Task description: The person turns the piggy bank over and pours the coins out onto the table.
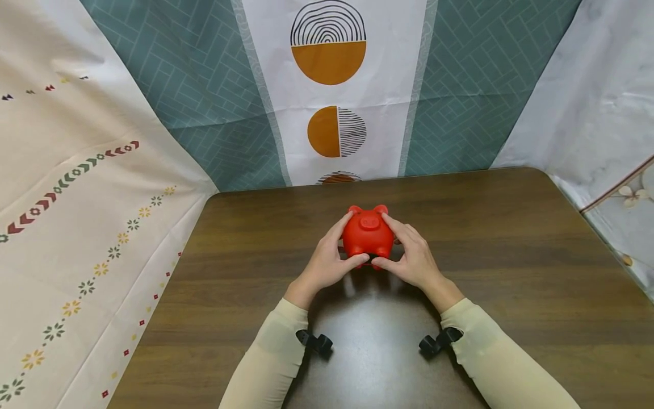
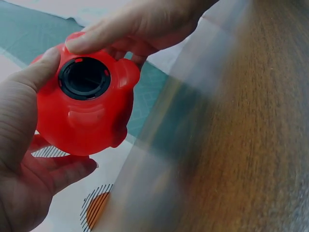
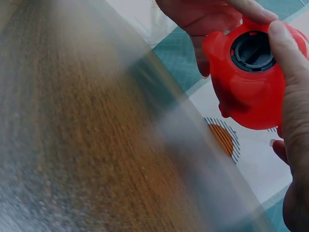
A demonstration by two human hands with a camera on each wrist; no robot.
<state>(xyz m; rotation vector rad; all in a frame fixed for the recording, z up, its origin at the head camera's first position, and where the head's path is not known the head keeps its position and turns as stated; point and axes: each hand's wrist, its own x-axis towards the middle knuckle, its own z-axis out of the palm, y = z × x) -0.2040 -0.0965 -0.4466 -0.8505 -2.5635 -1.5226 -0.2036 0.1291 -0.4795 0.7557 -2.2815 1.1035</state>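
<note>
The red piggy bank (image 1: 369, 233) is in front of you, above the middle of the wooden table (image 1: 245, 295), toward its far side. It appears held off the surface. Its snout shows on top in the head view, and its underside is turned back toward your wrists. The black plug (image 2: 84, 78) sits in that underside; the right wrist view shows a bar across its face.

Your left hand (image 1: 329, 261) grips one flank, fingers curled round the body and thumb on the underside beside the plug. Your right hand (image 1: 415, 261) mirrors it on the other flank. Both are clamped on the bank; the thumb tips lie very near each other.

Assessment: the step in hand appears to be a steady two-handed hold with the plug exposed. Any work on the plug would call for you to let one hand bear the whole bank, freeing the other's thumb and a finger for the bar. The smooth, rounded shell could slip during that change, so grip firmly first.

Further out, you wear pale sleeves (image 1: 271, 355) with a black device (image 1: 314, 342) at each wrist. A patterned cloth (image 1: 332, 96) hangs behind the table's far edge.
</note>
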